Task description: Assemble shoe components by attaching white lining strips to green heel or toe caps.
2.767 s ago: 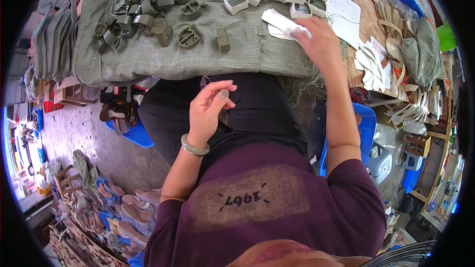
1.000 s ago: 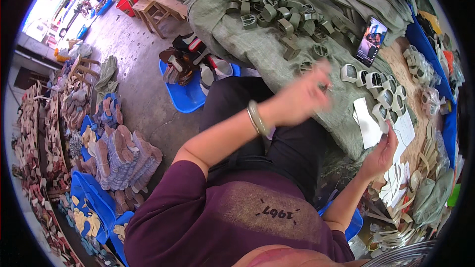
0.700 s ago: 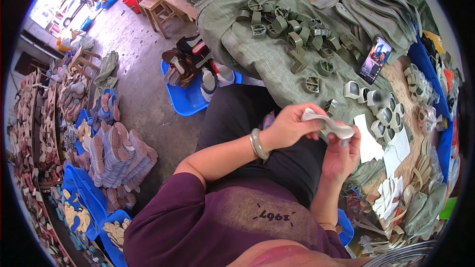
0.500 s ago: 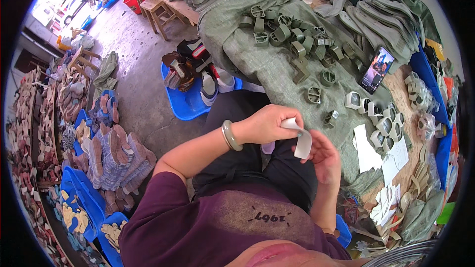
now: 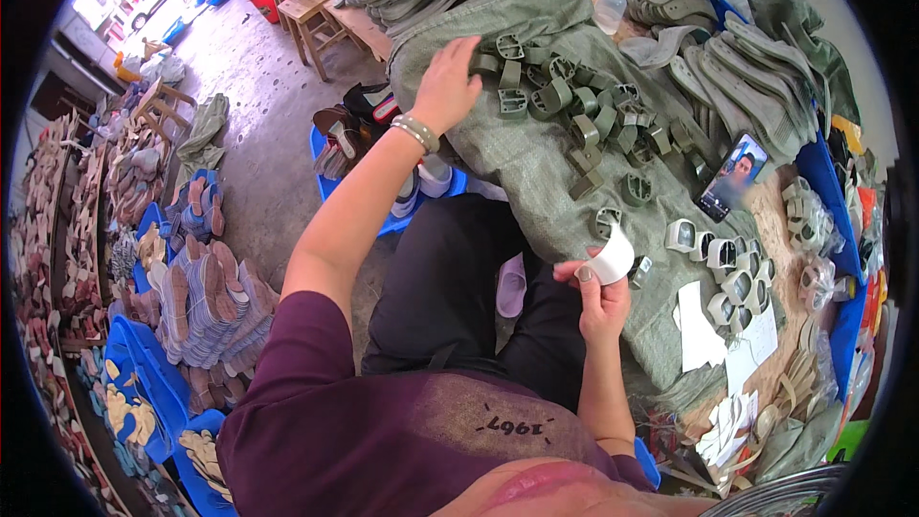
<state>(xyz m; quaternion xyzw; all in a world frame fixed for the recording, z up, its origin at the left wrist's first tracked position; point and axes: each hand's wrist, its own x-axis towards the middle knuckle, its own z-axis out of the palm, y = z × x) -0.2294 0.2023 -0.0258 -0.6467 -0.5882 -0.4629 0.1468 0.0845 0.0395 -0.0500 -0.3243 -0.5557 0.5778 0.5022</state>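
Observation:
My right hand (image 5: 595, 289) holds a curled white strip (image 5: 613, 258) near the front edge of the table, just above my lap. My left hand (image 5: 446, 86) reaches far out to the left end of a row of olive-green folded loops (image 5: 565, 105) lying on the green cloth (image 5: 522, 168); its fingers rest at the first loops, and whether it grips one is hidden. A bracelet circles my left wrist. Several white-lined loops (image 5: 723, 263) lie in a row to the right of my right hand.
A phone (image 5: 732, 177) with a lit screen lies on the table. Stacks of green shoe uppers (image 5: 756, 67) fill the back. White paper pieces (image 5: 704, 335) lie at the right. A blue bin with shoes (image 5: 364, 148) and piles of insoles (image 5: 201, 297) stand on the floor at the left.
My hands were together on the white strip over my lap. Now the left hand has let go and reached out to the green loops, while the right keeps the strip.

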